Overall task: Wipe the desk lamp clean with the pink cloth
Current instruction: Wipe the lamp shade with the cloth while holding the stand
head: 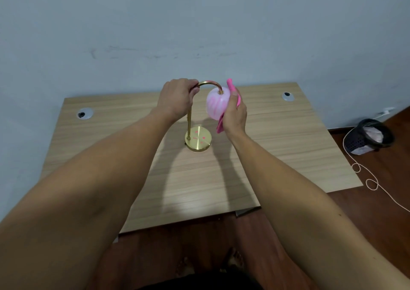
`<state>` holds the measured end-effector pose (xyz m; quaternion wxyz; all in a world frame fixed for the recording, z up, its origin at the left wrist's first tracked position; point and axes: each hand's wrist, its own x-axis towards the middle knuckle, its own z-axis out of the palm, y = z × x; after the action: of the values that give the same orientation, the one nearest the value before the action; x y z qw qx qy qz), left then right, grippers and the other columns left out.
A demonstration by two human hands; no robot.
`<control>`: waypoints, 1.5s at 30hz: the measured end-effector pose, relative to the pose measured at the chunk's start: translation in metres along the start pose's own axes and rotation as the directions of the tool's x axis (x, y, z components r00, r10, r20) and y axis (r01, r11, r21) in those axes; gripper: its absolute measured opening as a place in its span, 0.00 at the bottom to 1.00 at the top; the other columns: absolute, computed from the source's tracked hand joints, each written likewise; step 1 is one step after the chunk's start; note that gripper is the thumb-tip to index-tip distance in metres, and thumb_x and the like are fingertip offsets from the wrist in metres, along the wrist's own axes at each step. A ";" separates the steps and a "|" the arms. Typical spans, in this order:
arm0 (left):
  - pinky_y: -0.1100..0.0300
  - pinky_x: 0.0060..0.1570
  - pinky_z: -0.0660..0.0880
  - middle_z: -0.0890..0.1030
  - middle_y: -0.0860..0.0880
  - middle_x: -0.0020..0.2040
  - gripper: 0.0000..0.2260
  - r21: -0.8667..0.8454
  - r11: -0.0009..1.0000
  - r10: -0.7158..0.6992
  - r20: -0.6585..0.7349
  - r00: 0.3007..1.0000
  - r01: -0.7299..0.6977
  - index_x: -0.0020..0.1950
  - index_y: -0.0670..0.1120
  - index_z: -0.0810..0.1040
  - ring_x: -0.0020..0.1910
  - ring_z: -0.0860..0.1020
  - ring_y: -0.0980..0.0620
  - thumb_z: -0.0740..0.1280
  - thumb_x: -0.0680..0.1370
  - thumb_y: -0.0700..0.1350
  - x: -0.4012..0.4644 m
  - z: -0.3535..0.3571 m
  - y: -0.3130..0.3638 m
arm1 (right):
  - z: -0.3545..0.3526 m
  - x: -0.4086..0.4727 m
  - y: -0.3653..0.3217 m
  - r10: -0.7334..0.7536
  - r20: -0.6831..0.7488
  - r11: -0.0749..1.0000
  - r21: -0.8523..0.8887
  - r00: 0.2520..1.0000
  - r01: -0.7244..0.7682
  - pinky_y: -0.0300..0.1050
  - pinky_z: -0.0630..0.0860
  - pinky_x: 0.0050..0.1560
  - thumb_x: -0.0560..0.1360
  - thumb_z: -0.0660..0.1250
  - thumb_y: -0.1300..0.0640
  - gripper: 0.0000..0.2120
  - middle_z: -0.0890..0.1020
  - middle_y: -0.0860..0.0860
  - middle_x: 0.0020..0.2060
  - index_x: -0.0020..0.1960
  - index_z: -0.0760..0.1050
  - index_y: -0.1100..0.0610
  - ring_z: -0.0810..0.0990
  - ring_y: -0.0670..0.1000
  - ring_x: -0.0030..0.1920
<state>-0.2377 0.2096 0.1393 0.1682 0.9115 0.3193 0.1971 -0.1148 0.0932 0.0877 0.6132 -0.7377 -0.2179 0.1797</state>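
Observation:
A small desk lamp stands near the middle of the wooden desk (277, 152). It has a round brass base (198, 139) with pink marks, a thin brass stem curving over the top, and a white-and-pink globe shade (216, 105) hanging from the curve. My left hand (177, 99) grips the top of the curved stem on its left side. My right hand (235, 115) holds the pink cloth (231, 85) pressed against the right side of the shade. Cloth ends stick out above and below the hand.
Two round cable grommets sit in the desk, one at the left (85, 113) and one at the back right (288, 96). A dark bin (369, 136) with a bag stands on the wooden floor to the right, beside a loose white cord (368, 179). A pale wall is behind.

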 end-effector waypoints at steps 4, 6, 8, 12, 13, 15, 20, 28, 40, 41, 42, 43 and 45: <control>0.50 0.43 0.69 0.76 0.48 0.38 0.10 0.005 1.000 0.000 0.003 1.000 0.000 0.48 0.44 0.79 0.44 0.77 0.37 0.61 0.84 0.45 0.000 -0.002 0.000 | 0.005 0.000 -0.005 0.044 -0.044 0.999 -0.018 0.998 -0.045 0.50 0.70 0.74 0.85 0.51 0.40 0.23 0.78 0.48 0.72 0.75 0.73 0.42 0.74 0.52 0.74; 0.49 0.44 0.70 0.78 0.45 0.38 0.10 0.003 1.000 0.002 0.004 1.000 -0.002 0.48 0.43 0.79 0.44 0.77 0.37 0.61 0.84 0.45 -0.001 -0.003 0.001 | 0.005 -0.009 -0.001 -0.190 0.037 0.972 -0.131 0.981 0.193 0.51 0.60 0.81 0.87 0.51 0.46 0.22 0.73 0.47 0.77 0.78 0.70 0.46 0.66 0.47 0.79; 0.48 0.45 0.72 0.81 0.42 0.41 0.11 0.004 1.000 0.011 0.010 1.000 -0.011 0.49 0.43 0.79 0.45 0.77 0.37 0.61 0.84 0.45 -0.002 -0.003 0.002 | 0.002 -0.013 0.011 -0.341 0.103 0.919 -0.172 0.934 0.354 0.54 0.53 0.84 0.89 0.49 0.53 0.22 0.68 0.47 0.80 0.81 0.65 0.49 0.60 0.45 0.82; 0.47 0.46 0.73 0.83 0.41 0.42 0.11 0.016 1.000 0.005 0.010 1.000 -0.005 0.49 0.42 0.79 0.45 0.78 0.36 0.60 0.84 0.44 -0.002 -0.004 0.004 | -0.001 -0.018 0.024 -0.080 0.002 0.994 -0.072 0.997 0.080 0.50 0.70 0.73 0.88 0.49 0.48 0.24 0.67 0.46 0.80 0.83 0.55 0.40 0.69 0.53 0.78; 0.48 0.46 0.72 0.83 0.41 0.42 0.11 0.015 1.000 0.001 0.014 1.000 -0.001 0.49 0.43 0.80 0.45 0.78 0.36 0.60 0.84 0.44 -0.002 -0.005 0.004 | 0.000 -0.021 0.023 -0.034 -0.023 0.997 -0.064 0.999 0.033 0.47 0.71 0.70 0.88 0.49 0.46 0.24 0.68 0.47 0.80 0.84 0.54 0.39 0.70 0.54 0.77; 0.49 0.44 0.71 0.83 0.42 0.42 0.11 0.009 1.000 -0.011 0.023 1.000 0.011 0.49 0.43 0.80 0.45 0.78 0.37 0.60 0.84 0.45 -0.002 -0.006 0.004 | 0.004 -0.027 0.020 -0.120 -0.043 0.987 -0.110 0.992 0.115 0.49 0.67 0.76 0.88 0.50 0.47 0.25 0.64 0.48 0.82 0.84 0.54 0.44 0.64 0.52 0.81; 0.53 0.41 0.67 0.82 0.42 0.41 0.10 -0.006 1.000 -0.021 0.035 0.999 0.021 0.50 0.43 0.80 0.46 0.78 0.37 0.61 0.84 0.45 -0.002 -0.006 0.002 | 0.007 -0.041 0.036 -0.323 0.084 0.915 -0.228 0.943 0.334 0.50 0.54 0.84 0.89 0.51 0.53 0.26 0.54 0.49 0.85 0.85 0.52 0.54 0.49 0.49 0.85; 0.47 0.47 0.75 0.83 0.40 0.42 0.10 -0.004 1.000 -0.026 0.046 0.999 0.026 0.50 0.43 0.80 0.47 0.79 0.36 0.61 0.84 0.44 -0.003 -0.008 0.004 | 0.011 -0.045 0.017 -0.071 -0.150 0.995 -0.084 0.986 0.059 0.42 0.69 0.71 0.88 0.49 0.45 0.24 0.69 0.48 0.80 0.84 0.55 0.41 0.71 0.52 0.76; 0.52 0.43 0.70 0.78 0.46 0.39 0.10 -0.009 1.000 -0.026 0.067 0.997 0.027 0.50 0.44 0.81 0.46 0.78 0.37 0.61 0.84 0.44 -0.001 -0.010 0.003 | 0.023 -0.054 0.017 -0.303 -0.067 0.943 -0.165 0.951 0.289 0.47 0.58 0.82 0.88 0.51 0.52 0.25 0.61 0.50 0.83 0.83 0.59 0.56 0.55 0.49 0.84; 0.52 0.42 0.70 0.78 0.46 0.39 0.10 -0.010 1.000 -0.024 0.069 0.997 0.025 0.50 0.44 0.81 0.46 0.78 0.38 0.61 0.84 0.45 -0.001 -0.011 0.003 | 0.024 -0.050 0.016 -0.348 -0.009 0.914 -0.223 0.937 0.338 0.50 0.57 0.83 0.88 0.52 0.52 0.24 0.60 0.50 0.83 0.84 0.59 0.55 0.54 0.50 0.84; 0.53 0.42 0.69 0.78 0.46 0.39 0.10 -0.014 1.000 -0.021 0.072 0.997 0.022 0.50 0.43 0.81 0.45 0.77 0.38 0.61 0.84 0.44 -0.001 -0.011 0.002 | 0.023 -0.047 0.018 -0.391 0.067 0.862 -0.322 0.918 0.391 0.53 0.55 0.84 0.88 0.53 0.53 0.24 0.60 0.51 0.84 0.84 0.59 0.56 0.53 0.52 0.85; 0.52 0.41 0.69 0.78 0.46 0.38 0.10 -0.020 1.000 -0.017 0.076 0.997 0.019 0.49 0.43 0.81 0.45 0.77 0.39 0.62 0.84 0.44 0.000 -0.012 0.002 | 0.020 -0.044 0.023 -0.425 0.150 0.777 -0.446 0.892 0.445 0.55 0.53 0.84 0.88 0.55 0.55 0.25 0.59 0.53 0.84 0.84 0.58 0.58 0.52 0.54 0.85; 0.52 0.42 0.69 0.77 0.46 0.38 0.10 -0.033 0.999 -0.011 0.085 0.996 0.014 0.49 0.43 0.80 0.43 0.75 0.40 0.62 0.84 0.43 0.001 -0.012 0.001 | 0.008 -0.039 0.035 -0.464 0.329 0.529 -0.642 0.823 0.555 0.60 0.49 0.84 0.85 0.59 0.59 0.30 0.56 0.56 0.84 0.84 0.54 0.61 0.50 0.59 0.85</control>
<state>-0.2424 0.2115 0.1505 0.1980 0.9141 0.3141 0.1627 -0.1482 0.0728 0.0516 0.2889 -0.8070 -0.5111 -0.0635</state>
